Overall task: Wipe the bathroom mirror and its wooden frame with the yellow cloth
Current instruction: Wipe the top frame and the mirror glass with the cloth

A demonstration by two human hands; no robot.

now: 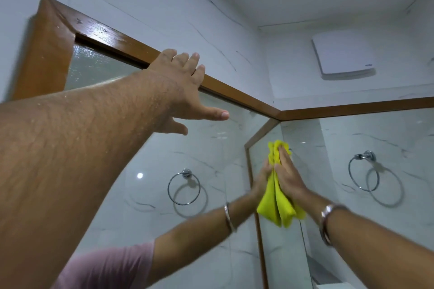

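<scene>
Mirror (pixel 206 162) glass fills the lower middle of the frame, bordered by a wooden frame (pixel 112 40) whose top rail runs from the upper left down toward the centre right, where it meets a corner. The yellow cloth (pixel 279 204) sits right of centre, low in the frame, bunched and hanging in folds, pressed flat against the glass near the mirror's right edge. The right hand (pixel 288 176) holds it there: the fingers lie straight and together, palm pushing the cloth onto the glass rather than closed around it. Beside it the glass shows the reflection of the same hand and arm.

The left hand (pixel 183 87), upper centre, holds nothing. Its fingers are spread and loose, resting on the top rail, with the thumb stretched out below over the glass.

The main risk I see is the cloth slipping. It is held only by palm pressure, and most of it hangs free below the hand, so a quick stroke or lighter pressure could let it slide down and fall. The bunched folds also mean only part of it touches the glass, which may leave streaks or missed strips near the edge. The bare left hand could smear the rail or put fingerprints on the glass. The top rail looks glossy and speckled at the upper left, so I judge the frame may still need wiping.
</scene>
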